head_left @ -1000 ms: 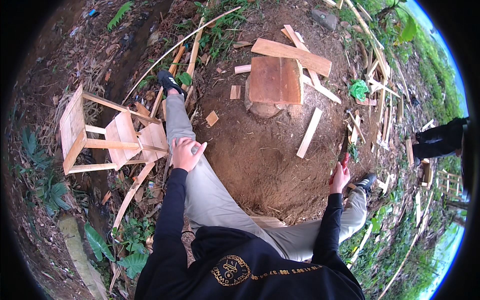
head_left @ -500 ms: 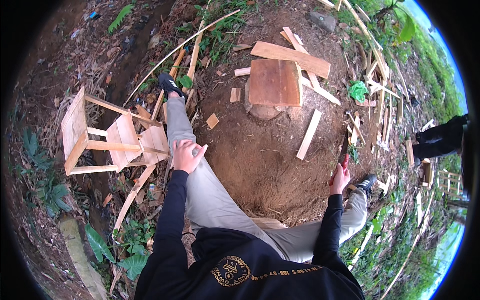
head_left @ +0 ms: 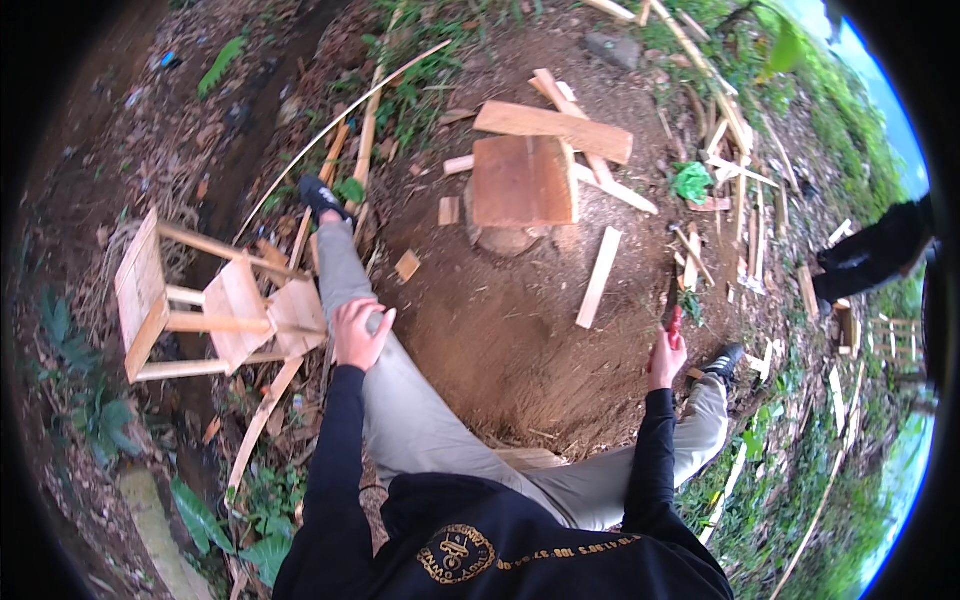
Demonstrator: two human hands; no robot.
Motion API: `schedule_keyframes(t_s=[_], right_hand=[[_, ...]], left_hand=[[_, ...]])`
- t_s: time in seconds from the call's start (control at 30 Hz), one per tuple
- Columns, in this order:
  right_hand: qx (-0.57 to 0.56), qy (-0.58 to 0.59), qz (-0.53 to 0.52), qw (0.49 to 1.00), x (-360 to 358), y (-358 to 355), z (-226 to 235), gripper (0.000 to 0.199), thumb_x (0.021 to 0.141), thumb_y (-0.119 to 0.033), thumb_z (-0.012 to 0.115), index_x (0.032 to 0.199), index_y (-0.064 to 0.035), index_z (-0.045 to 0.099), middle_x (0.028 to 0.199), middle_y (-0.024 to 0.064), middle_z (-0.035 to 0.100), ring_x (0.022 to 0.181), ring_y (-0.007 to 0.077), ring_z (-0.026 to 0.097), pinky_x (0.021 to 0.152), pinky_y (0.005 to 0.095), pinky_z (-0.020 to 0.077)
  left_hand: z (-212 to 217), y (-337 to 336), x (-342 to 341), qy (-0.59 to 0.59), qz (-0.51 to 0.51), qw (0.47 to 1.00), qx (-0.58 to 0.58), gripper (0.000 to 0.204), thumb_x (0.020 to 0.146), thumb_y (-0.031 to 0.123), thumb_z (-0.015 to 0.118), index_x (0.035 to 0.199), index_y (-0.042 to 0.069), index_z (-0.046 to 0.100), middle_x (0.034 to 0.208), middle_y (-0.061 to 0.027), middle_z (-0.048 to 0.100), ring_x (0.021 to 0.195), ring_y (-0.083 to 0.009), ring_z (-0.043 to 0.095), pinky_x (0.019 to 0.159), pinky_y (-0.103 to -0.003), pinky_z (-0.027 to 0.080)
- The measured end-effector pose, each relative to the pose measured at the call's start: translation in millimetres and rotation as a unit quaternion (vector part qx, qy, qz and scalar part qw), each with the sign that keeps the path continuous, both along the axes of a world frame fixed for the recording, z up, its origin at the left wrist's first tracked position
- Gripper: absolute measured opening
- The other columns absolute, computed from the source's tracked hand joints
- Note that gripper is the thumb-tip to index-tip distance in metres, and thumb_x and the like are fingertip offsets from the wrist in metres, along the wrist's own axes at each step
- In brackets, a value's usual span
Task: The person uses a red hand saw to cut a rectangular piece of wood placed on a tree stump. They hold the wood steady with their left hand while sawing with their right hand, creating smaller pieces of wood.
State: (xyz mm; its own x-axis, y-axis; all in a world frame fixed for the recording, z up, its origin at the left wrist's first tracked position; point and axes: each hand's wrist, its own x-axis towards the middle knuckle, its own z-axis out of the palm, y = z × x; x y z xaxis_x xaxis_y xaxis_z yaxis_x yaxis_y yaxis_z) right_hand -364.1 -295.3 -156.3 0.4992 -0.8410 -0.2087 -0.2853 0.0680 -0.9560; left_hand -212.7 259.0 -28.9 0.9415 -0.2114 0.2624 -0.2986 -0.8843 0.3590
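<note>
A: Where is the tool, and how is it held?

B: A red-handled tool (head_left: 675,320) with a dark blade (head_left: 672,290) extends above bare dirt (head_left: 480,340), near the person's right foot. The right hand (head_left: 667,358) grips the handle, fingers wrapped closely around it.

A: And the other side?

B: The left hand (head_left: 358,335) rests over the knee of grey trousers (head_left: 410,420), fingers curved downward, thumb spread apart. A greyish patch shows between them, probably trouser cloth, though blur leaves that uncertain.

A: How would the tool handle?

B: Light enough for one hand, by its look. The blade should be stiff and perhaps sharp; the handle, likely hard, could turn slippery in a damp palm. Best hold: the handle, clear of the blade.

A: The wood ahead?

B: A reddish-brown wooden block (head_left: 525,180) sits on a stump (head_left: 508,241), seemingly heavy and better lifted from opposite sides. A pale slat (head_left: 600,277), likely light, lies on the dirt.

A: Any writing?

B: A round gold emblem (head_left: 455,554) and gold lettering mark the black sweatshirt (head_left: 500,510). No label can be made out on the tool.
</note>
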Motion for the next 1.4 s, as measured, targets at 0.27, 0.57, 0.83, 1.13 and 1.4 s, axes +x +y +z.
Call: schedule_keyframes(t_s=[0.27,0.57,0.83,1.13,1.4], right_hand=[[-0.261,0.07,0.007,0.963,7.8,5.6,-6.6,0.032,0.087,-0.026,0.075,0.08,-0.0019,0.056,0.06,0.009,0.047,0.053,0.0169,0.043,0.055,0.0369,0.0421],[-0.339,0.033,-0.056,0.939,-43.2,28.8,49.7,0.016,0.08,-0.015,0.07,0.078,-0.003,0.059,0.056,0.0141,0.049,0.049,0.0281,0.049,0.054,0.039,0.0434],[-0.395,-0.034,-0.066,0.916,-58.3,41.7,105.7,0.023,0.081,-0.017,0.072,0.076,0.0028,0.061,0.059,0.0166,0.051,0.051,0.0239,0.05,0.054,0.0397,0.0422],[-0.803,-0.016,0.194,0.563,-10.1,36.1,346.6,0.019,0.09,-0.029,0.069,0.082,-0.0109,0.069,0.06,0.0089,0.063,0.048,0.0261,0.062,0.048,0.0441,0.0504],[-0.75,0.275,0.366,0.478,150.5,142.9,489.8,0.046,0.097,-0.048,0.055,0.091,-0.0042,0.068,0.077,0.02,0.068,0.071,0.0361,0.069,0.071,0.0478,0.0559]], left_hand=[[-32.0,25.1,-2.3,0.004,0.328,0.944,-0.026,0.038,0.096,0.04,0.061,0.087,0.004,0.052,0.098,-0.0152,0.06,0.095,-0.0352,0.057,0.082,-0.048,0.045],[-49.8,47.8,19.9,-0.044,0.259,0.964,0.048,0.047,0.105,0.044,0.038,0.097,0.005,0.063,0.086,-0.0212,0.069,0.075,-0.0444,0.065,0.066,-0.056,0.049],[7.4,70.1,40.3,0.067,-0.064,0.991,-0.096,0.043,0.099,0.05,0.049,0.105,0.011,0.065,0.085,-0.0227,0.069,0.084,-0.0458,0.065,0.072,-0.057,0.049],[101.0,56.0,47.6,0.359,-0.298,0.871,-0.153,0.075,0.096,0.072,0.038,0.095,0.002,0.065,0.075,-0.0091,0.067,0.067,-0.0176,0.069,0.062,-0.033,0.054],[173.6,66.5,72.2,0.352,-0.239,0.903,-0.061,0.073,0.096,0.071,0.038,0.113,0.004,0.062,0.101,-0.0088,0.066,0.086,-0.0171,0.067,0.066,-0.031,0.051]])
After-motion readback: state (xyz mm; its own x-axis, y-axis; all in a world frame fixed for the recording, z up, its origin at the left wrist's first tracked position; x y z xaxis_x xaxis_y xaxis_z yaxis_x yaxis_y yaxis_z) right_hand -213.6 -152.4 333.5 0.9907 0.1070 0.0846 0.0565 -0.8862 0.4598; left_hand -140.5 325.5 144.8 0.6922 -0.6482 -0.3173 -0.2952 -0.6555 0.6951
